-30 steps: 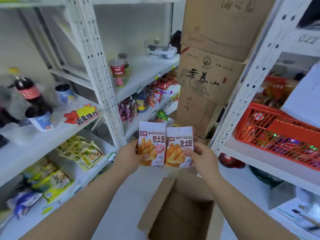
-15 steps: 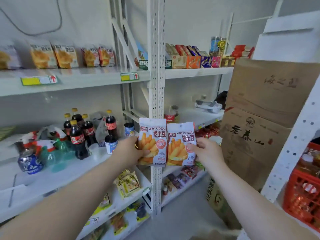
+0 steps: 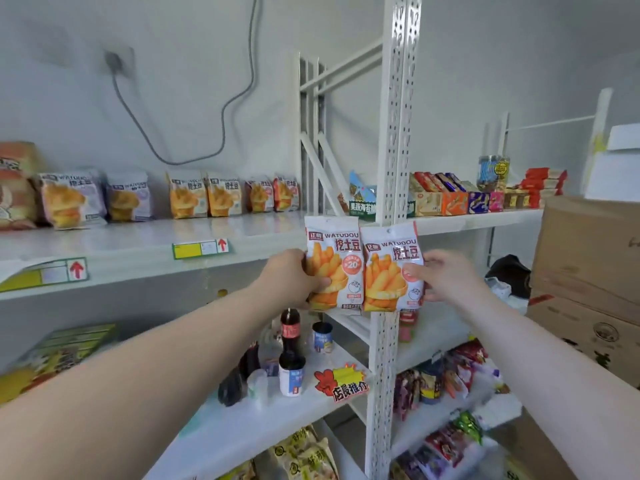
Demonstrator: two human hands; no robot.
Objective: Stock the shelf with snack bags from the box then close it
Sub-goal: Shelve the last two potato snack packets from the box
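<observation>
2 snack bags held side by side at frame centre, inner edges touching: left bag (image 3: 334,265) upright, right bag (image 3: 391,268) tipped a bit clockwise. Left grip (image 3: 294,278) clenched round the left bag's 9 o'clock edge, thumb on the front. Right grip (image 3: 446,278) pinching the right bag's 3 o'clock edge, thumb on the front. Both bags in the air, just in front of the top shelf (image 3: 138,247) lip & the upright post (image 3: 394,133), not set down on it.

Top shelf, toward 9 o'clock: row of 6 like bags standing at the back, i.e. 2 purple bags (image 3: 69,199), 2 yellow bags (image 3: 204,194), 2 red bags (image 3: 273,192). Orange packs (image 3: 17,188) at far 9 o'clock, count unclear. 2 price tags (image 3: 201,245) w/ red arrows on the lip. Toward 2 o'clock past the post: 1 jar (image 3: 493,173) among boxed snacks. At 3 o'clock: 2 stacked cartons (image 3: 588,254). Toward 6 o'clock on the lower shelf: 1 cola bottle (image 3: 290,327), 2 cups (image 3: 322,337), 1 promo sign (image 3: 343,382).

Vs 0.5 s ago: bags were lower, level w/ the bottle shelf; now up at the top shelf lip, right bag tipped more. Vs 1 s ago: they hung over the open box on the floor; box now out of view. Hold on both bags unchanged
</observation>
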